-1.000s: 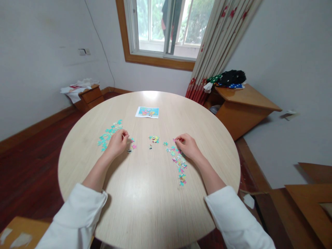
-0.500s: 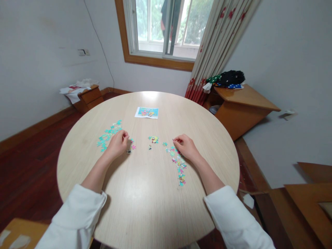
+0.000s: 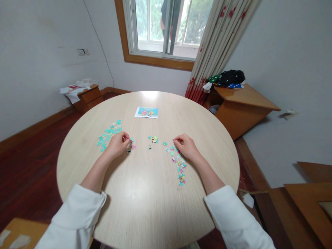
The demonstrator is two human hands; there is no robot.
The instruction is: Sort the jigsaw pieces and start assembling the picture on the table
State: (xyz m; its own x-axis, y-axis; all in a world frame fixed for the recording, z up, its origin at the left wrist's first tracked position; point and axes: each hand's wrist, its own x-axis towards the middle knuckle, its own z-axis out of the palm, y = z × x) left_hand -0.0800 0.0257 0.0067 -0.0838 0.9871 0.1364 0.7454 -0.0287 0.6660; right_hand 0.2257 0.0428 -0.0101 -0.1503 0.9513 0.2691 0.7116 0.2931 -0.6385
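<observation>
My left hand (image 3: 119, 142) is closed in a pinch beside a few pink and dark jigsaw puzzle pieces (image 3: 133, 147); what its fingertips hold, if anything, is too small to make out. Behind it lies a spread of turquoise puzzle pieces (image 3: 105, 137). My right hand (image 3: 185, 145) pinches with thumb and forefinger over the upper end of a strip of mixed-colour pieces (image 3: 178, 162). Something tiny may sit at those fingertips, but I cannot tell what. Between the hands rests a small joined cluster with a yellow cartoon face (image 3: 154, 139), and a loose piece (image 3: 149, 147) lies just below it.
A printed picture sheet (image 3: 146, 112) lies toward the far side of the round wooden table (image 3: 135, 207). Beyond the table stand a small cabinet (image 3: 90, 98) at left and a wooden desk (image 3: 246, 100) with clothes at right, near the curtain (image 3: 215, 45).
My left hand has shifted slightly to the right, toward the pink pieces. My right hand and the pieces on the table look almost the same.
</observation>
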